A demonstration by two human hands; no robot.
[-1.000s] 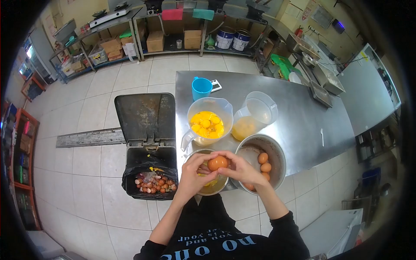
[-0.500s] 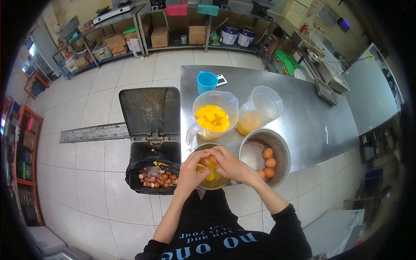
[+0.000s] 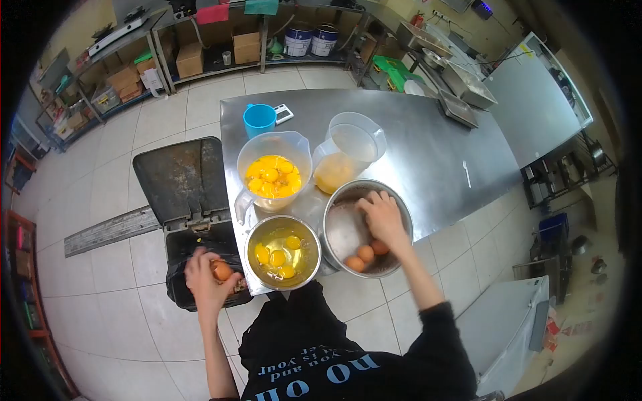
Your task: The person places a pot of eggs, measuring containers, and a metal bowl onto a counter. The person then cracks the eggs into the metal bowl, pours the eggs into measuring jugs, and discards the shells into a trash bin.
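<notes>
My left hand (image 3: 206, 279) is over the black-lined bin, its fingers and thumb curled round a brown eggshell (image 3: 221, 270). Inside the large metal pot (image 3: 338, 200), my right hand (image 3: 383, 217) has its fingers apart and nothing visible in them. Several brown eggs (image 3: 365, 253) lie at the pot's near side, below that hand and partly covered by its wrist. Between my hands stands a metal bowl (image 3: 252, 235) with several yolks (image 3: 277, 257) in clear egg white. Behind the bowl is a clear jug (image 3: 292, 142) full of yolks.
A second clear jug (image 3: 361, 137) holding yellowish liquid leans behind the pot. Farther back on the steel table (image 3: 428, 154) are a blue cup (image 3: 259, 119) and a small white device (image 3: 283, 113). The bin's raised lid (image 3: 180, 177) stands beside the table's left edge.
My hands have parted from above the bowl. The left moved left over the bin with the shell; the right moved into the pot. More yolks show in the bowl, and the view has shifted.
</notes>
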